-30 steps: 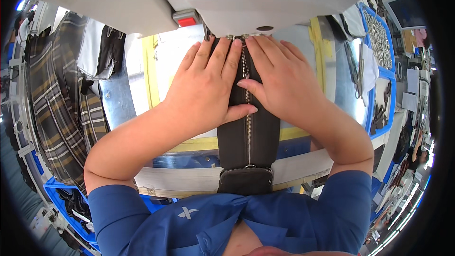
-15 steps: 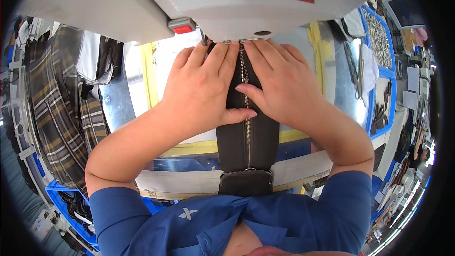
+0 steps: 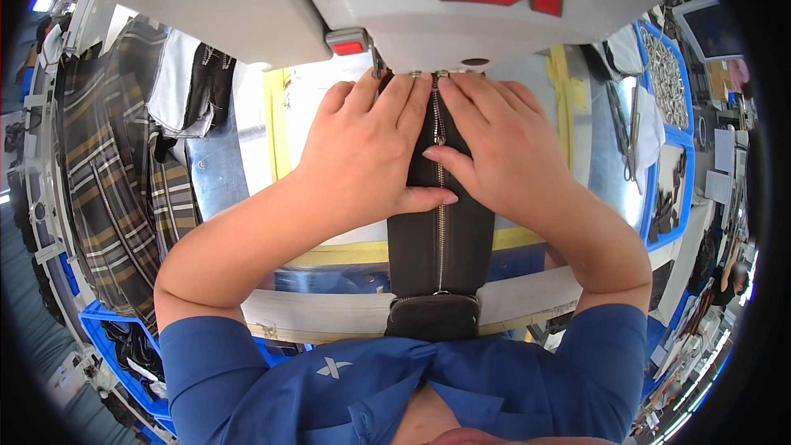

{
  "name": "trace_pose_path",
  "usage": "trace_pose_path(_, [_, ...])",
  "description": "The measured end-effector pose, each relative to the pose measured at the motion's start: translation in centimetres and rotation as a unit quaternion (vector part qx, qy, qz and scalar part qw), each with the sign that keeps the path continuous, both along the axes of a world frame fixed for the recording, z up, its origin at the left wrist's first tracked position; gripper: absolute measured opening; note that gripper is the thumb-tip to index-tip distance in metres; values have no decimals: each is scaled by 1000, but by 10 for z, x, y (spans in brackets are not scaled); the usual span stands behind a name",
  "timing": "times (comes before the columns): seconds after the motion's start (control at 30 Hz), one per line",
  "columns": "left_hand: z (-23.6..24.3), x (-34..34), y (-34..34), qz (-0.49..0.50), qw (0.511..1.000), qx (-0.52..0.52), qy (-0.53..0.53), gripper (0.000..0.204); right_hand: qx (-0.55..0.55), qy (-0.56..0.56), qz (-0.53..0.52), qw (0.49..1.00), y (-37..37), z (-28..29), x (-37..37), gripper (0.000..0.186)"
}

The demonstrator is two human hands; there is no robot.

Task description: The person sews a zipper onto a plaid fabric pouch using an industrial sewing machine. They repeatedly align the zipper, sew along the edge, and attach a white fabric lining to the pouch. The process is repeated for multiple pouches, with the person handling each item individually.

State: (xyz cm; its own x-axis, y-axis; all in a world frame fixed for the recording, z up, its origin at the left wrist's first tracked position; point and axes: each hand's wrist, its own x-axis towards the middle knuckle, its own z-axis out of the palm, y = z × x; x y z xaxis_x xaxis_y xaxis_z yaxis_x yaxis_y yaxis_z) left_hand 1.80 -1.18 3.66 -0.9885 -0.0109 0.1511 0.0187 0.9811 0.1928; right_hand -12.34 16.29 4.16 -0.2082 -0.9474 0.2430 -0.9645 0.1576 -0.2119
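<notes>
My left hand [image 3: 362, 148] lies palm down on the left of a black fabric strip [image 3: 412, 255], fingers stretched toward the white sewing machine head [image 3: 379, 16] and thumb reaching the long metal zipper [image 3: 442, 243]. My right hand [image 3: 504, 144] rests on the strip's right side, fingers flat and slightly apart, thumb over the zipper. Both sets of fingertips are at small metal parts [image 3: 416, 74] under the head, partly hidden. A black zipped pouch [image 3: 432, 317] sits at the strip's near end.
Plaid fabric [image 3: 115, 198] and black-and-white pieces [image 3: 173, 82] lie left, beside a blue bin [image 3: 124, 354] below. Blue trays of metal parts [image 3: 663, 74] and dark pieces [image 3: 667, 189], plus scissors [image 3: 626, 140], are right. Another person [image 3: 733, 280] appears at the far right.
The view has shifted a little, so the machine and table appear further right and slightly lower. Both hands stay flat on the strip in nearly the same places.
</notes>
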Motion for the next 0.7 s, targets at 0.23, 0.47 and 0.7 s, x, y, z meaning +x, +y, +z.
trace_pose_path(0.23, [-7, 1, -1, -15, 999, -19, 34, 115, -17, -63, 122, 990, 8, -1, -1, 12])
trace_pose_path(0.47, [-8, 4, -6, -39, 997, -44, 42, 122, 73, -116, 204, 969, 23, 32, -16, 10])
trace_pose_path(0.7, [-8, 1, -9, -50, 996, -36, 58, 109, 2, 110, -396, 911, 69, 18, -167, 28])
